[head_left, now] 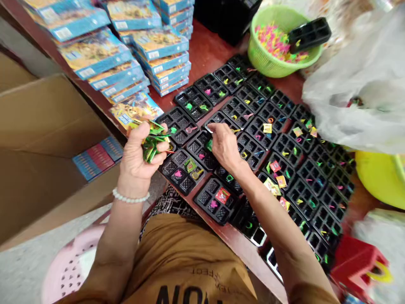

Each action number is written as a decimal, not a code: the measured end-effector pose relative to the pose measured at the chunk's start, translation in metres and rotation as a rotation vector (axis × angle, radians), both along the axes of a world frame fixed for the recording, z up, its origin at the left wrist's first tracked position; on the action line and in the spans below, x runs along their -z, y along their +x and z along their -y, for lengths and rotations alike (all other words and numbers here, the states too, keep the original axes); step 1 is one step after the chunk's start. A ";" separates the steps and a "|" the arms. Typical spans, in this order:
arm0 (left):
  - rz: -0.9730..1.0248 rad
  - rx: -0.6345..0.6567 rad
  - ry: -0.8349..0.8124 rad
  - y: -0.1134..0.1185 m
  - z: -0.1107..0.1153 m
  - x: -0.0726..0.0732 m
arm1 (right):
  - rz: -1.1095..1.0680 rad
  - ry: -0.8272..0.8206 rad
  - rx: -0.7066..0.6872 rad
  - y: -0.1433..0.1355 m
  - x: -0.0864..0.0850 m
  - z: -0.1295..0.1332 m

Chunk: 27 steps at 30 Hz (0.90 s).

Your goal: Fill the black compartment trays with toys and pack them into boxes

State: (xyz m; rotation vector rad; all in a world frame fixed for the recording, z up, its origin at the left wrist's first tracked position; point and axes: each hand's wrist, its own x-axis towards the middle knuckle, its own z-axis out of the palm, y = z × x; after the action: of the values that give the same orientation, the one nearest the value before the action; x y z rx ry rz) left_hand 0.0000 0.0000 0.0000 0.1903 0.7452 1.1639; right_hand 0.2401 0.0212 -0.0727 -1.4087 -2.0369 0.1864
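My left hand (141, 152), with a pale bead bracelet at the wrist, is closed round a bunch of small shiny green packets (154, 141). It hovers near the table's front edge, beside a black compartment tray (177, 118). Over another black tray (202, 147) my right hand (225, 145) reaches down with fingers drawn together. Something green shows just under those fingertips, but I cannot tell whether they grip it. Nearer to me, one tray holds a green packet (190, 165) and small plastic trinkets; another holds a red packet (222, 195) and a pink trinket (214, 204).
Stacks of blue boxes (161, 67) stand at the back left. A green basket (268, 63) of colourful trinkets is at the back right, a black tray resting on it. Right are a white plastic bag (348, 84), a yellow container (379, 177) and a red tape dispenser (357, 257). Left, an open carton (47, 126).
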 end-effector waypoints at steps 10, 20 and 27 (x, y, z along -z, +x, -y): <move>0.004 -0.057 -0.032 0.028 0.003 -0.001 | -0.209 -0.051 -0.264 -0.021 -0.075 0.055; -0.024 -0.172 -0.097 0.055 0.000 0.006 | -0.011 0.190 -0.412 -0.051 -0.077 0.056; 0.005 -0.160 -0.046 0.035 -0.013 0.010 | -0.469 -0.099 -0.340 -0.048 -0.087 0.042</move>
State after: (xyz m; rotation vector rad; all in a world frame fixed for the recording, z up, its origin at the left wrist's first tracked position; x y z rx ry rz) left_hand 0.0353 0.0130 -0.0100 0.0911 0.7929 1.2968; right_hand 0.1923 -0.0207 0.0141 -0.9477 -1.8657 0.7023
